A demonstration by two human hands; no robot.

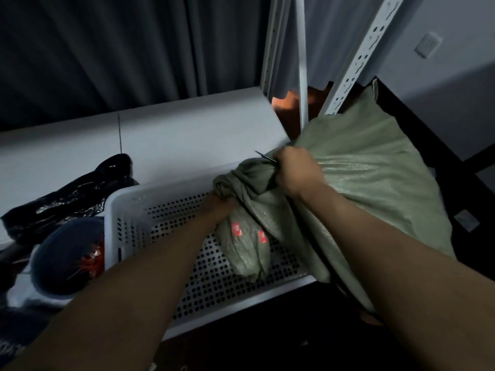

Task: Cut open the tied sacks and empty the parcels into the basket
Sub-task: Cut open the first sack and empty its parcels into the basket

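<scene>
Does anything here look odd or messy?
Nothing looks damaged or spilled. The green sack sprawls over the white basket rim, its neck still bunched in both hands, and a crumpled black bag lies beside the basket.

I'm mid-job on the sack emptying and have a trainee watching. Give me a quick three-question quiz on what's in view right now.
1. True or false: the white basket is full of parcels.
2. Which of the hands holds the thin dark blade at the sack's tied neck?
A. left hand
B. right hand
3. Fill in: the green parcel in the basket carries ___ labels.

Key: 1. False, only one parcel shows on its perforated floor. 2. B. 3. Red.
</scene>
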